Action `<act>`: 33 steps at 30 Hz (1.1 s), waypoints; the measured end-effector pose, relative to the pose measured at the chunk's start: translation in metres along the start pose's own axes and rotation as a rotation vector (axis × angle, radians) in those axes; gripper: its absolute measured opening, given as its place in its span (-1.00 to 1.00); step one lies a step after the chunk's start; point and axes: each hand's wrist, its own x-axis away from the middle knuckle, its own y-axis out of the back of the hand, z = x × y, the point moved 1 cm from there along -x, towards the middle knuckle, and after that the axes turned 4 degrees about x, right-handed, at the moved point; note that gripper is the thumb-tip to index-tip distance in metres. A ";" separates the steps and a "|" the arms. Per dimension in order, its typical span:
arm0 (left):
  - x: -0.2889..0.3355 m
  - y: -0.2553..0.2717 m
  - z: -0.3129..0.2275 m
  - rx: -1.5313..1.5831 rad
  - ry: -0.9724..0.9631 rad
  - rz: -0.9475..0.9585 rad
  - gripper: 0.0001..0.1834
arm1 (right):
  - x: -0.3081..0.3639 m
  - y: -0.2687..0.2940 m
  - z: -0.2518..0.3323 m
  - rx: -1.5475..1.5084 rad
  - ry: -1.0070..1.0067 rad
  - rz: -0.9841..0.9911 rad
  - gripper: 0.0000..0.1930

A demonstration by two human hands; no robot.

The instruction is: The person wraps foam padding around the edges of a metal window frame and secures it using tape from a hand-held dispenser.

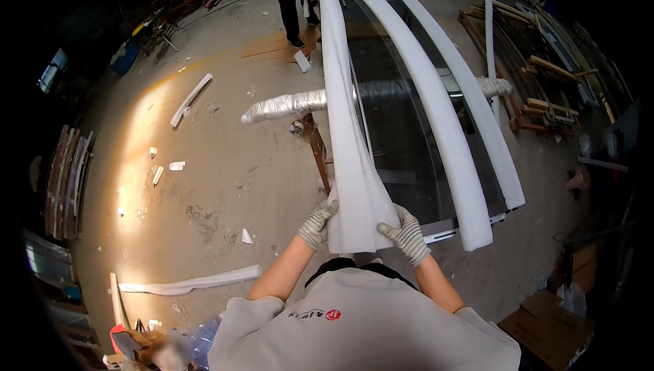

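A long white foam sheet runs away from me along the left side of a glass panel. Its near end is spread wide between my gloved hands. My left hand is closed on the sheet's left edge. On the opposite edge, my right hand grips with its thumb on top and its fingers partly hidden underneath. Two more white foam strips lie lengthwise over the panel: a middle strip and a right strip. A silver-wrapped crossbar passes beneath the panel.
Another person stands at the far end, a hand at the foam. Foam scraps and a long foam piece lie on the floor to the left. Timber and frames are stacked at the right; a cardboard box is near right.
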 end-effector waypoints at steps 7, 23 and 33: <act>-0.051 0.125 0.071 -0.529 0.100 -0.654 -0.42 | -0.004 0.003 -0.041 0.889 -0.251 -0.102 -0.42; -0.150 0.116 0.075 -0.513 0.668 -0.072 -0.50 | -0.015 -0.007 -0.027 0.811 -0.448 -0.396 -0.60; -0.165 0.064 0.089 -0.126 0.991 0.144 -0.50 | 0.011 -0.024 -0.053 0.992 -0.380 -0.716 -0.56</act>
